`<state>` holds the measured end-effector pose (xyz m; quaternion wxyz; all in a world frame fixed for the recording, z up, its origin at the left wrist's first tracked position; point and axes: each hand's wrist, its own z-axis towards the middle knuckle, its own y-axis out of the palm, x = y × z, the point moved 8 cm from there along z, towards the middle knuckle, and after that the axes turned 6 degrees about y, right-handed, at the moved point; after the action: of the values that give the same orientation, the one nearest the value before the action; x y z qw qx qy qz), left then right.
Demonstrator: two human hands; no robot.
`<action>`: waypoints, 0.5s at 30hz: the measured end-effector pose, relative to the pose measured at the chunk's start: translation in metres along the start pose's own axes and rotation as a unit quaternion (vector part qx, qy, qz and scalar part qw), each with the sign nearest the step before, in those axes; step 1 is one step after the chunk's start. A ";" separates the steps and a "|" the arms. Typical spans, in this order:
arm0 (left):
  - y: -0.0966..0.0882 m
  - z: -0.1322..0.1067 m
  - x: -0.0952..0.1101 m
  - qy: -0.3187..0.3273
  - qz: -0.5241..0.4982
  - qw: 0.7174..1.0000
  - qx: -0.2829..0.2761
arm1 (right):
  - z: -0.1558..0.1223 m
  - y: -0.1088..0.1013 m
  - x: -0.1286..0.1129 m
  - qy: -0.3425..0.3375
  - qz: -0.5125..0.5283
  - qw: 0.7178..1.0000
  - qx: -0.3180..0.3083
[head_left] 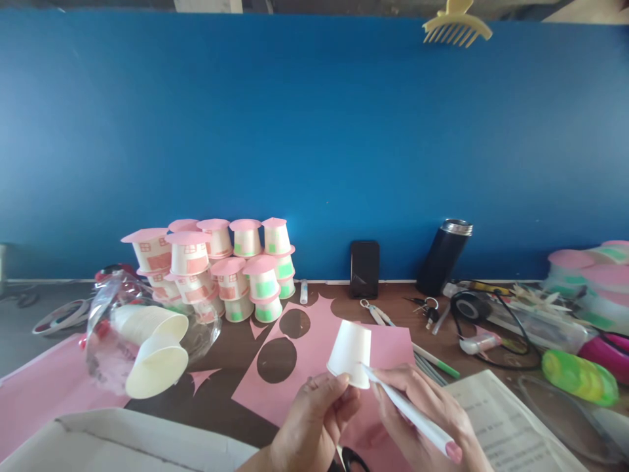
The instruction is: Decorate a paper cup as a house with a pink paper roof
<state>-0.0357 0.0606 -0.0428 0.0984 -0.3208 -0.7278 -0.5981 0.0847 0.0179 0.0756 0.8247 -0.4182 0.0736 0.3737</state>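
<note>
My left hand (314, 423) pinches the rim of a white paper cup (350, 353), held upside down over a pink paper sheet (314, 357) with round holes cut out of it. My right hand (422, 419) grips a white pen with a pink end (413, 414), its tip touching the cup's rim. Both hands are closed around what they hold, low in the middle of the view.
Stacked cup houses with pink roofs (221, 269) stand at the back left. A clear bag of plain cups (142, 341) lies left. A phone (364, 269), a black flask (442, 257), keys, tape, a green bottle (580, 377) and printed paper (506, 419) lie right. A cardboard box (122, 442) is in front.
</note>
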 end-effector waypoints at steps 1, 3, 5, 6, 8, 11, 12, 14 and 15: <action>0.000 0.000 0.000 0.000 0.001 1.000 -0.002 | 0.000 0.000 0.001 0.005 -0.001 1.000 -0.001; -0.001 0.000 0.000 0.001 0.004 1.000 -0.005 | 0.001 0.000 0.000 0.006 -0.001 1.000 0.000; -0.001 -0.001 0.000 0.002 0.008 1.000 -0.008 | 0.002 0.000 -0.001 0.004 0.000 1.000 0.000; -0.001 -0.001 0.000 0.002 0.009 1.000 -0.007 | 0.002 0.000 -0.001 0.001 0.002 1.000 -0.001; -0.001 -0.001 0.000 0.002 0.011 1.000 -0.006 | 0.003 0.001 -0.001 0.000 0.001 1.000 -0.006; -0.001 -0.001 0.000 0.002 0.013 1.000 -0.007 | 0.002 0.001 -0.001 0.000 -0.001 1.000 -0.001; -0.001 -0.001 0.000 0.002 0.014 1.000 -0.008 | 0.002 0.001 -0.001 0.002 0.000 1.000 0.001; 0.000 0.000 0.000 0.002 0.013 1.000 -0.007 | 0.001 0.000 -0.001 0.005 0.005 1.000 0.004; 0.000 0.000 0.000 0.001 0.012 1.000 -0.005 | 0.000 0.000 -0.001 0.007 0.007 1.000 0.003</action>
<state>-0.0360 0.0606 -0.0428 0.1047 -0.3290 -0.7208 -0.6010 0.0839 0.0172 0.0768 0.8228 -0.4175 0.0835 0.3764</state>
